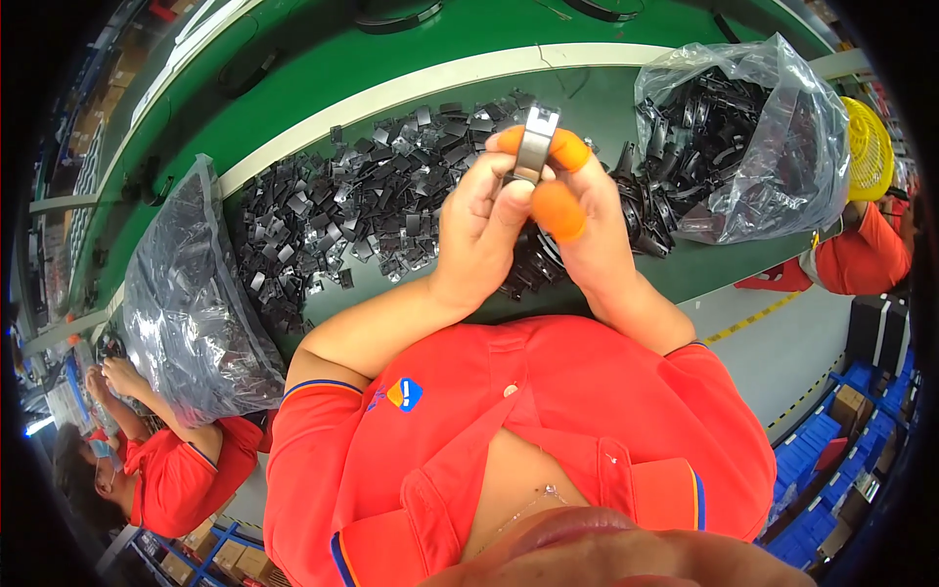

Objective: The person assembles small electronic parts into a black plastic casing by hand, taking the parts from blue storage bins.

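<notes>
Both of my hands are raised over the bench, gripping one small, curved, dark grey glossy part [534, 149] between them. My left hand [473, 221] pinches it from the left with thumb and fingers, and my right hand [597, 217] closes on its right side. Orange finger covers sit on the right thumb and on a fingertip of each hand. Beneath and left of my hands spreads a heap of small black flat pieces [337, 201]. Longer curved black parts [641, 210] lie to the right, partly hidden by my right hand.
A clear plastic bag [782, 186] of black curved parts stands at the right, near a yellow basket [866, 147]. Another plastic bag [196, 293] hangs at the bench's left. Beyond a pale ledge [391, 93] runs a green belt [303, 59]. Co-workers in red sit on both sides.
</notes>
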`<action>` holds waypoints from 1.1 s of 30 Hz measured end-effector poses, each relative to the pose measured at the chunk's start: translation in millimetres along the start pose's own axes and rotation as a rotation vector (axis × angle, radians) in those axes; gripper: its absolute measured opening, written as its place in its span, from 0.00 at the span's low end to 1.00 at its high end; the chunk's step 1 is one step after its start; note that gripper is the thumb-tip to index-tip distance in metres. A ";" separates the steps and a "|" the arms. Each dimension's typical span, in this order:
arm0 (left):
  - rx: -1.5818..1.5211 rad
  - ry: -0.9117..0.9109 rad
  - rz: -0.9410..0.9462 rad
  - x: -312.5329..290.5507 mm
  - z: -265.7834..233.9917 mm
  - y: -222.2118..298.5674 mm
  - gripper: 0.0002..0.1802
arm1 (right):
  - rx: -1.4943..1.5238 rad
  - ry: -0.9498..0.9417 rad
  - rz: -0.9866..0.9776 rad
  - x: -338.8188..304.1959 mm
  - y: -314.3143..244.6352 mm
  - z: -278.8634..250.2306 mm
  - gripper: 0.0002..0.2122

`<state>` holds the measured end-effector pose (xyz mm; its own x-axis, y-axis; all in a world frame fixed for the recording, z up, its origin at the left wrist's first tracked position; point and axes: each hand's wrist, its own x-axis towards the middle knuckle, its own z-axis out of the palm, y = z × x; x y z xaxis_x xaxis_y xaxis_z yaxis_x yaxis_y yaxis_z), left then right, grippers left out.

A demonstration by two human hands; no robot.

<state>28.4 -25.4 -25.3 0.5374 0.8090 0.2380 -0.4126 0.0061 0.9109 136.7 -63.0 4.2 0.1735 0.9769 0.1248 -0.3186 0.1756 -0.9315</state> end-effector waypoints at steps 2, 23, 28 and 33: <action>-0.106 0.010 -0.035 0.8 -2.6 -5.5 0.16 | 0.063 -0.018 0.055 1.3 -6.4 -1.0 0.17; 0.366 -0.440 -0.032 11.0 -9.0 26.7 0.20 | -0.820 -0.352 -0.553 5.4 -3.6 -38.8 0.16; 0.552 -0.456 0.123 20.4 -8.1 24.3 0.20 | -0.745 -0.304 -0.673 5.2 4.9 -31.7 0.15; 0.519 -0.425 -0.039 12.2 -16.4 15.7 0.30 | -0.621 -0.120 -0.537 -6.9 21.4 -21.6 0.13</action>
<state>16.4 -5.8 -13.6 0.8312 0.5118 0.2173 -0.0370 -0.3390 0.9401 148.8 -68.6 -24.0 0.0434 0.7921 0.6089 0.3576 0.5567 -0.7498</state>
